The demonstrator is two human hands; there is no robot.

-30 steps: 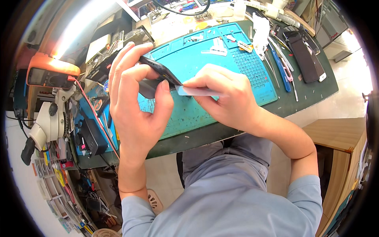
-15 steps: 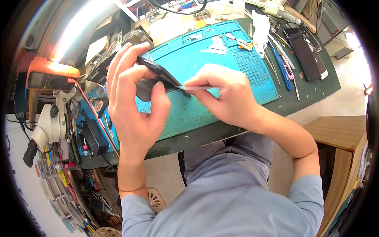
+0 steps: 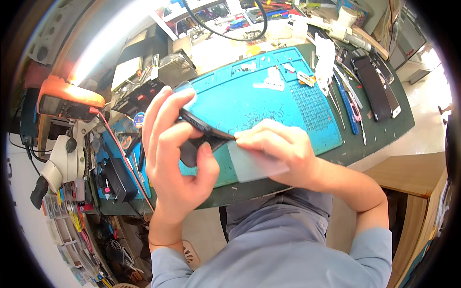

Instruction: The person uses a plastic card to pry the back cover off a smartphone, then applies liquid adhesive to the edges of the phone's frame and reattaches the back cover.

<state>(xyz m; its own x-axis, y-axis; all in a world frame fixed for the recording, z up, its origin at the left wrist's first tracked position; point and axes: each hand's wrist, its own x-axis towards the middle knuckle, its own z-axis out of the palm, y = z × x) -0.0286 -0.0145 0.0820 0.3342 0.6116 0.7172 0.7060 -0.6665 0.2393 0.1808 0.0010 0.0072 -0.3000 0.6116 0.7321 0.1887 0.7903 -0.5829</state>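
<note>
My left hand [image 3: 175, 165] grips a black phone [image 3: 207, 129] held tilted over the blue work mat [image 3: 225, 103], its fingers and thumb curled round the edges. A dark flat flap [image 3: 189, 152] shows below the phone, between thumb and fingers; whether it is part of the phone I cannot tell. By the left fingertips is a clear rounded piece [image 3: 185, 88], partly hidden. Pinched in my right hand [image 3: 290, 151] is a thin translucent plastic sheet [image 3: 249, 165]. The sheet's upper corner meets the phone's right end, where my fingers hide the contact.
Small white parts [image 3: 271, 80] lie on the mat. Right of it are tweezers, a blue-handled tool [image 3: 348, 108] and another dark phone [image 3: 372, 89]. At left stand an orange multimeter [image 3: 71, 101], a white jointed stand [image 3: 67, 156] and a black box [image 3: 117, 177].
The phone and both hands sit lower in view, as does the mat. My right hand has turned, so the plastic sheet, earlier seen edge-on, now shows its broad face.
</note>
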